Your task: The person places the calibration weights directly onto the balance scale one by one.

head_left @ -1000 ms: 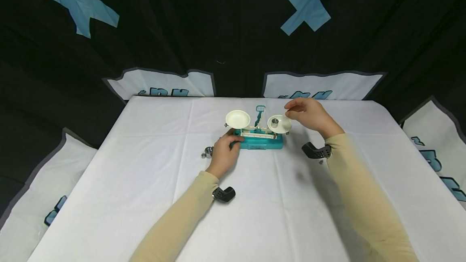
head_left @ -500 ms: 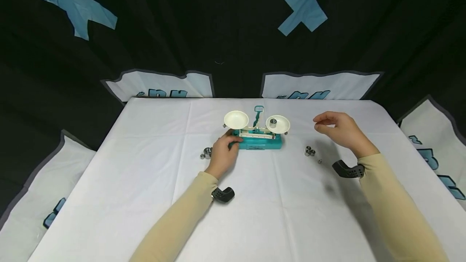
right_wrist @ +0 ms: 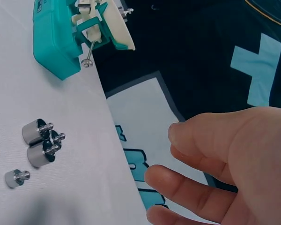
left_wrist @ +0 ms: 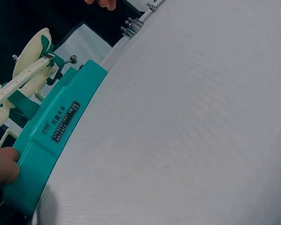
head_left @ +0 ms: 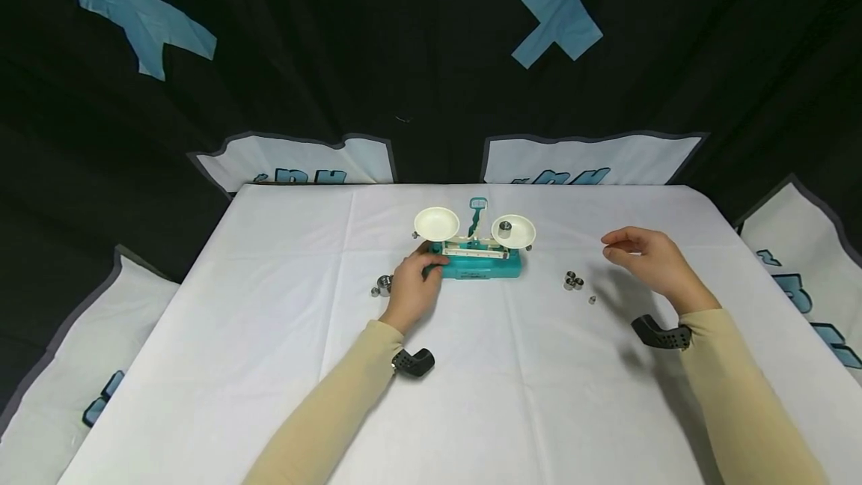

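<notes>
A teal student tray balance (head_left: 481, 268) with two cream pans stands on the white-covered table. My left hand (head_left: 412, 283) grips the left end of its base, and in the left wrist view the fingers (left_wrist: 7, 164) lie against the teal side. On the right pan (head_left: 524, 236) sits one metal weight (head_left: 505, 229); the left pan (head_left: 436, 223) is bare. Raised over the table to the right of the balance, my right hand (head_left: 646, 260) holds nothing, its fingers loosely bent and apart. Nearest it are three clustered metal weights (right_wrist: 41, 154) and a smaller weight (right_wrist: 15, 178).
More metal weights (head_left: 384, 284) stand just left of my left hand, partly hidden by it. A black curtain (head_left: 431, 81) with blue tape hangs behind the table's far edge (head_left: 377, 185).
My right hand has moved from beside the right pan to the right and nearer the person, uncovering the weights there. My left hand stays on the balance base.
</notes>
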{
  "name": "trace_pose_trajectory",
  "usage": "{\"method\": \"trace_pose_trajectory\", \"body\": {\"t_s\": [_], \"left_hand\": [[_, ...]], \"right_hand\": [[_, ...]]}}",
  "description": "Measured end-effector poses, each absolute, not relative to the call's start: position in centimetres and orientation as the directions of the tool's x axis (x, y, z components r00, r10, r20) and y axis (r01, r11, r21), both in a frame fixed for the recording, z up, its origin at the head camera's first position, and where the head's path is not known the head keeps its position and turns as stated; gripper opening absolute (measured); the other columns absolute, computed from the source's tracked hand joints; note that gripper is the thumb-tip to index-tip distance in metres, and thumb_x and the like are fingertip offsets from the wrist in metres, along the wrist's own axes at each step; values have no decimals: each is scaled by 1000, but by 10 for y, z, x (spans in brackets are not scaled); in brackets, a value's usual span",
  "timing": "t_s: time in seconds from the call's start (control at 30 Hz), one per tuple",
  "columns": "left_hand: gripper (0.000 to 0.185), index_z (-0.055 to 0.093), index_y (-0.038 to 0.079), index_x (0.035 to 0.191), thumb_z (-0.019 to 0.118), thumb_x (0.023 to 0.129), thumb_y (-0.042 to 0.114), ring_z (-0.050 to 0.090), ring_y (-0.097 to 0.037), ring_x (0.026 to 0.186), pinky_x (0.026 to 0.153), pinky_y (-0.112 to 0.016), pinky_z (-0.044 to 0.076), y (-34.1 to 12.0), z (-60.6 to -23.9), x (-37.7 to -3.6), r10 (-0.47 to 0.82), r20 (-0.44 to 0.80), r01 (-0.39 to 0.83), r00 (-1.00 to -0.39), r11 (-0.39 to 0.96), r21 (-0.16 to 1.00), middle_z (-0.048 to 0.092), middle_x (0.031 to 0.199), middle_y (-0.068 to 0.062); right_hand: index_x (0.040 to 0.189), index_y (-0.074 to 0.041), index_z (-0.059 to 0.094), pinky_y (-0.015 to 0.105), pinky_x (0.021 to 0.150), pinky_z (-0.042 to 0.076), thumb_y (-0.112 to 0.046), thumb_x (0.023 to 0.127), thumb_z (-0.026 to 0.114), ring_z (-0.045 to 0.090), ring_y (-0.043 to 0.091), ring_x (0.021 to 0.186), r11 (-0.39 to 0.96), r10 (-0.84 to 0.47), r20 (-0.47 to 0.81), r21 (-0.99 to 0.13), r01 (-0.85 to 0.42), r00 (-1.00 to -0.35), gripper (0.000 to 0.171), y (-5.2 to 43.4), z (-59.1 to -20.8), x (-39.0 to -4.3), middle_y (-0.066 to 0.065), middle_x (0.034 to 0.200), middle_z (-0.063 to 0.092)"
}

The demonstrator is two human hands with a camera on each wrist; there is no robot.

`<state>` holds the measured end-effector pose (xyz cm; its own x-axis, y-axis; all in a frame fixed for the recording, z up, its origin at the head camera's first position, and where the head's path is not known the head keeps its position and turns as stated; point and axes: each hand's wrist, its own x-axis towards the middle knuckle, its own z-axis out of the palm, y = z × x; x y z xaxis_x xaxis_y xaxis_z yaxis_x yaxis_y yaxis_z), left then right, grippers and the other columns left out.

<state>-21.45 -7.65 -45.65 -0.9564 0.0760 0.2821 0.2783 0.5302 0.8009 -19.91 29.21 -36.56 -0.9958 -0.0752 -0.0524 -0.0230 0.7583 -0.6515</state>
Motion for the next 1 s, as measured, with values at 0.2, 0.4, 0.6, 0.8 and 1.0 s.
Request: {"method": "trace_pose_trajectory", "body": {"t_s": [0.2,0.4,0.6,0.8,1.0], "left_hand": [[20,76,2,105,59,94,3,51,-42,140,117,-55,41,-76,-458,-215,74,287,280,-955,534,797,54,149,-24],[20,76,2,105,59,95,3,51,-42,140,117,-54,41,-76,-458,-214,77,284,280,-956,537,796,54,150,-24],[21,76,1,106,58,95,2,52,-44,139,116,-56,41,-76,-456,-213,83,294,292,-952,529,797,53,150,-25],[21,76,1,107,58,95,2,51,-44,139,116,-56,41,-76,-456,-213,85,287,288,-954,524,801,53,150,-25],[21,75,1,108,58,96,3,50,-42,141,118,-56,39,-77,-458,-214,90,282,285,-955,530,799,53,151,-24]], "right_hand": [[132,1,61,27,86,48,-29,104,57,58,34,121,726,-54,-46,-687,-7,-997,41,295,-377,-196,23,130,66],[130,1,63,22,83,49,-29,103,58,58,1,99,721,-45,-28,-693,-13,-999,41,297,-384,-194,23,128,67],[127,1,65,26,85,49,-30,103,58,55,-4,98,716,-55,-31,-698,-18,-998,39,300,-387,-193,23,129,67],[119,0,70,36,89,46,-26,101,62,57,25,116,722,-71,-82,-692,5,-994,32,304,-395,-191,19,126,69],[112,0,73,53,99,45,-19,96,68,55,34,123,698,-102,-94,-716,-5,-990,25,307,-407,-191,18,123,69]]}}
